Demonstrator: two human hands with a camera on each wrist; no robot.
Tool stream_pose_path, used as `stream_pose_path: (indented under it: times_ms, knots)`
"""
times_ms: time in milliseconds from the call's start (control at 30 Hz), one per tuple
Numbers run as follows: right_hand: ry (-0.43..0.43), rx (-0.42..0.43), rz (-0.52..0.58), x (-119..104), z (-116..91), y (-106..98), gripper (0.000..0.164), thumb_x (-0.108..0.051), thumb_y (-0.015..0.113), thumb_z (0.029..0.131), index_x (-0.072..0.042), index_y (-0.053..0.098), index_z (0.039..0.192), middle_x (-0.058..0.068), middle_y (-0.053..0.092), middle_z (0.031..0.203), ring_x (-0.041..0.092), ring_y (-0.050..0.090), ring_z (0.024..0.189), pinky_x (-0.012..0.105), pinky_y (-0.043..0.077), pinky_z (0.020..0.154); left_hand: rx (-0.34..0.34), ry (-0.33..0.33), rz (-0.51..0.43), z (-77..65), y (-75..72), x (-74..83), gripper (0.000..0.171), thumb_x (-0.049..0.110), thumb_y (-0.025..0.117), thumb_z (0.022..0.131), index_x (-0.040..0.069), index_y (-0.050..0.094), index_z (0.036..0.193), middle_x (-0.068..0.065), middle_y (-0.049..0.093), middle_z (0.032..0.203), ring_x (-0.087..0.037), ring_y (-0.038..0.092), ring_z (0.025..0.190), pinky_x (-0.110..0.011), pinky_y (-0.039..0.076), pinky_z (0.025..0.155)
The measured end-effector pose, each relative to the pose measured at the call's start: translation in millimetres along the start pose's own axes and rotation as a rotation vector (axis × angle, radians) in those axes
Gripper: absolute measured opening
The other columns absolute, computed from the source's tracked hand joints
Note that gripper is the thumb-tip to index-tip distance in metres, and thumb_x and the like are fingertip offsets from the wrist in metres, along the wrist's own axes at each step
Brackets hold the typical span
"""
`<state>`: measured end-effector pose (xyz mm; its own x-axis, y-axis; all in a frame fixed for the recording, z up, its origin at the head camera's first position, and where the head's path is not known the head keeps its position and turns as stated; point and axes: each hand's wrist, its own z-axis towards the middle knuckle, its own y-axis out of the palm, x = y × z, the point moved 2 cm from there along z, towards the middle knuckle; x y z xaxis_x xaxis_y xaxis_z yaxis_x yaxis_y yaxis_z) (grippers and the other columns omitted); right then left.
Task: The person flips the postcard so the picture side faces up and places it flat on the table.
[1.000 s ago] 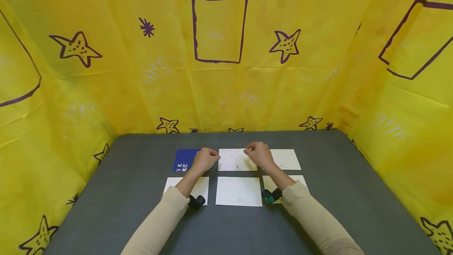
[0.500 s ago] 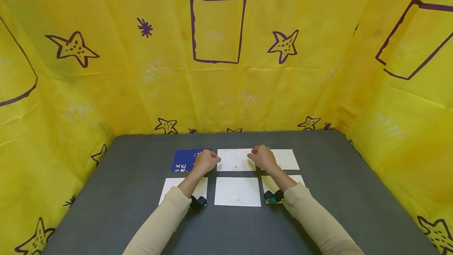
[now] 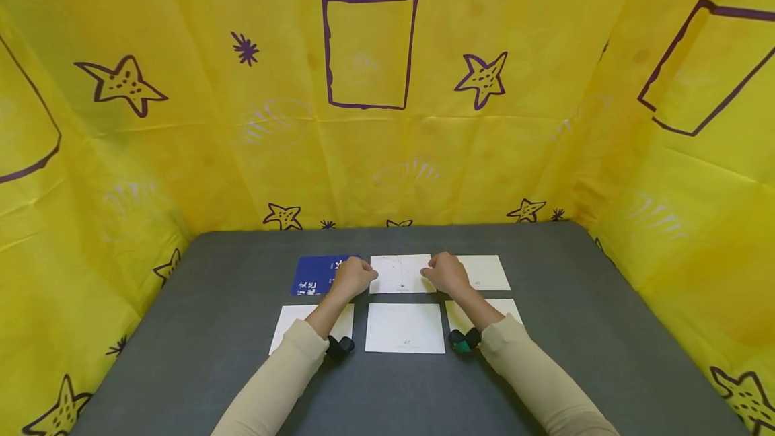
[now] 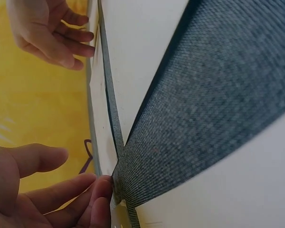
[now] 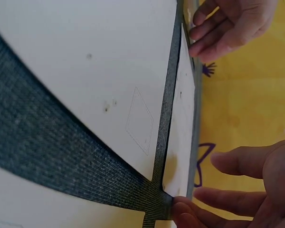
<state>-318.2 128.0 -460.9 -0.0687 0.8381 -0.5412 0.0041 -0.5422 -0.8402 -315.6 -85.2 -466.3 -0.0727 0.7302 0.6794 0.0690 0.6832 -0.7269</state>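
Both hands are at the upper middle white card [image 3: 399, 273], which carries faint reddish specks and lies flat on the table. My left hand [image 3: 353, 278] is at its left edge and partly covers the blue card [image 3: 313, 274] with white characters. At the right edge is my right hand [image 3: 447, 273], overlapping the upper right card [image 3: 486, 273]. In the left wrist view, the left hand [image 4: 52, 194] has its thumb apart from the fingers, fingertips low by the card edges. The right wrist view shows the right hand [image 5: 242, 185] likewise, thumb lifted away and fingertips beside the card's corner.
A nearer row holds a lower left card [image 3: 287, 318], a lower middle card [image 3: 404, 328] and a lower right card [image 3: 458, 315], the outer two partly under the forearms. Narrow gaps separate the cards on the grey table [image 3: 387, 395]. Yellow patterned cloth [image 3: 369, 153] encloses the table.
The right hand has come slightly nearer the body, its fingertips lower along the card's right edge. The left hand has shifted slightly toward the body. The cards keep their layout.
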Motion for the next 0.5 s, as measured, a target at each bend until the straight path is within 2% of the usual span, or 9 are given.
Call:
stream_pose_path:
  times_ms: [100, 167, 233, 433, 500]
  knots:
    - [0.013, -0.004, 0.023, 0.3, -0.5, 0.5, 0.023, -0.019, 0.070, 0.085, -0.004, 0.070, 0.067, 0.002, 0.056, 0.060, 0.014, 0.042, 0.055, 0.025, 0.031, 0.050, 0.005, 0.008, 0.003, 0.1, 1.0, -1.5, 0.024, 0.018, 0.067, 0.085, 0.000, 0.076, 0.097, -0.015, 0.073, 0.105, -0.031, 0.067, 0.096, -0.044, 0.052, 0.083]
    - [0.017, -0.009, 0.037, 1.1, -0.3, 1.1, 0.029, -0.017, 0.070, 0.085, -0.006, 0.063, 0.059, -0.003, 0.039, 0.052, 0.012, 0.033, 0.051, 0.024, 0.022, 0.048, 0.005, 0.016, 0.004, 0.4, 1.2, -2.3, 0.024, 0.018, 0.067, 0.085, 0.000, 0.076, 0.098, -0.016, 0.073, 0.105, -0.032, 0.067, 0.098, -0.045, 0.052, 0.084]
    - [0.014, -0.013, 0.046, 2.1, 1.0, 1.4, 0.034, -0.016, 0.069, 0.085, -0.006, 0.058, 0.055, -0.005, 0.031, 0.049, 0.011, 0.029, 0.049, 0.023, 0.019, 0.047, 0.001, 0.023, 0.003, 0.5, 1.1, -2.6, 0.024, 0.018, 0.067, 0.085, 0.000, 0.076, 0.099, -0.016, 0.073, 0.106, -0.032, 0.067, 0.098, -0.045, 0.052, 0.085]
    - [0.042, -0.043, 0.081, 6.1, 5.4, 1.9, 0.026, -0.013, 0.069, 0.083, -0.004, 0.066, 0.059, -0.003, 0.040, 0.051, 0.015, 0.038, 0.053, 0.026, 0.027, 0.051, -0.020, 0.034, -0.010, 1.4, -0.9, -2.9, 0.026, 0.017, 0.068, 0.086, -0.002, 0.074, 0.101, -0.017, 0.072, 0.106, -0.032, 0.066, 0.099, -0.044, 0.053, 0.085]
    - [0.030, -0.039, 0.081, 6.9, 5.2, 2.0, 0.025, -0.012, 0.069, 0.082, -0.006, 0.064, 0.057, -0.003, 0.039, 0.050, 0.014, 0.038, 0.051, 0.026, 0.028, 0.049, -0.024, 0.040, -0.016, 1.0, -1.0, -3.0, 0.025, 0.017, 0.067, 0.086, -0.003, 0.074, 0.101, -0.017, 0.072, 0.106, -0.032, 0.066, 0.099, -0.043, 0.053, 0.085]
